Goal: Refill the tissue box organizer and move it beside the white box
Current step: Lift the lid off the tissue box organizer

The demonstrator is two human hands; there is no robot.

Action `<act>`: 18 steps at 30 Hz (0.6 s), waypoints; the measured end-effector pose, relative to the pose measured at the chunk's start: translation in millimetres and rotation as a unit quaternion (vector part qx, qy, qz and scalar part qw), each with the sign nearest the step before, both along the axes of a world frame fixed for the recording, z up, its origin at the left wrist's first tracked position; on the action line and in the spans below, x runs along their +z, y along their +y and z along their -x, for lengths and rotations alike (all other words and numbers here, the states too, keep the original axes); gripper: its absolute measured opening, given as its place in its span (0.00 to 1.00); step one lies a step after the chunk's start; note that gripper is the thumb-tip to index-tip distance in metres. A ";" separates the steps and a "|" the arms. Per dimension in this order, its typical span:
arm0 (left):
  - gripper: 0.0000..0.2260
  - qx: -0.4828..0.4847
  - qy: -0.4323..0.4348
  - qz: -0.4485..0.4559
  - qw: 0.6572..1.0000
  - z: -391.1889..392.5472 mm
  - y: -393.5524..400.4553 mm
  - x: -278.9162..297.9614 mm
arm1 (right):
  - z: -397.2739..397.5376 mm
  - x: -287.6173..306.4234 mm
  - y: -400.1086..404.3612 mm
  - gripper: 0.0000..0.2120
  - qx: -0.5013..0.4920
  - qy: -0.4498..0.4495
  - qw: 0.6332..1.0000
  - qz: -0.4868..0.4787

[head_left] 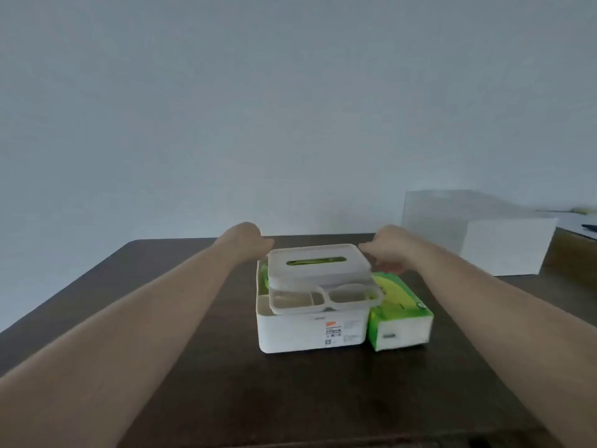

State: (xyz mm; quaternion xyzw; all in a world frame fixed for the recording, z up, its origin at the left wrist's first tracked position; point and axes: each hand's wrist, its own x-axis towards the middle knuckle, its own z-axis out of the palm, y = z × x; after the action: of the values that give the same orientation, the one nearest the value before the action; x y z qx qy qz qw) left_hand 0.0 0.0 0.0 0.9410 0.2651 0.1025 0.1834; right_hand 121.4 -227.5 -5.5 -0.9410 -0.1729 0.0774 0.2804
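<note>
Dark wood table [193,318] fills the lower view, plain pale wall behind. White box [504,247] stands at the table's far right corner, well apart from the organizer, to the organizer's right and further back. Both forearms reach in from the bottom corners toward the organizer [310,331], which sits about mid-table: white rectangular tub w/ a small orange-and-black label on its near wall. Green tissue pack [400,315] lies just beside the organizer's right wall, touching or nearly so, white end facing the camera. The lid [318,266] w/ its slot sits over the organizer's back half, raised and a bit askew, not seated flush; green shows thru the slot and at the organizer's left inner edge, so a green pack is inside. In front of the lid, a shallow tray section [324,297] w/ compartments overhangs the organizer's near rim, tilted slightly. Left hand [250,242] is at the lid's back-left corner, fingers curled over and touching it. Right hand [387,253] is at the lid's back-right corner, fingers bent down along the edge, between lid and tissue pack. Can't tell how tight either grip is; fingertips are hidden or blurred.
</note>
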 end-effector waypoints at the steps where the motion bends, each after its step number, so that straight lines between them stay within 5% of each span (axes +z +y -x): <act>1: 0.13 0.003 0.009 0.016 1.000 3.3 -2.2 -3.2 | 3.4 -3.0 -2.7 0.15 0.003 0.015 1.000 0.007; 6: 0.14 -0.010 0.054 0.053 0.997 15.1 -15.0 -21.6 | 17.3 -18.1 -1.3 0.10 0.004 0.010 0.999 0.036; 12: 0.18 0.003 0.013 0.050 0.999 20.5 -15.7 -28.5 | 14.3 -23.7 1.6 0.08 -0.007 -0.011 1.000 0.024; 18: 0.10 0.013 -0.061 0.056 0.996 28.3 -7.2 -14.0 | 13.5 -18.6 8.6 0.06 -0.009 -0.016 0.999 -0.051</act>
State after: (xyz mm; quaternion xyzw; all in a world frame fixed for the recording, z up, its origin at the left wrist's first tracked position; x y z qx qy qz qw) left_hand -28.3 -7.2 -14.0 0.9178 0.2709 0.1471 0.2501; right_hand 108.0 -218.8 -24.1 -0.9280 -0.1723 0.0509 0.3263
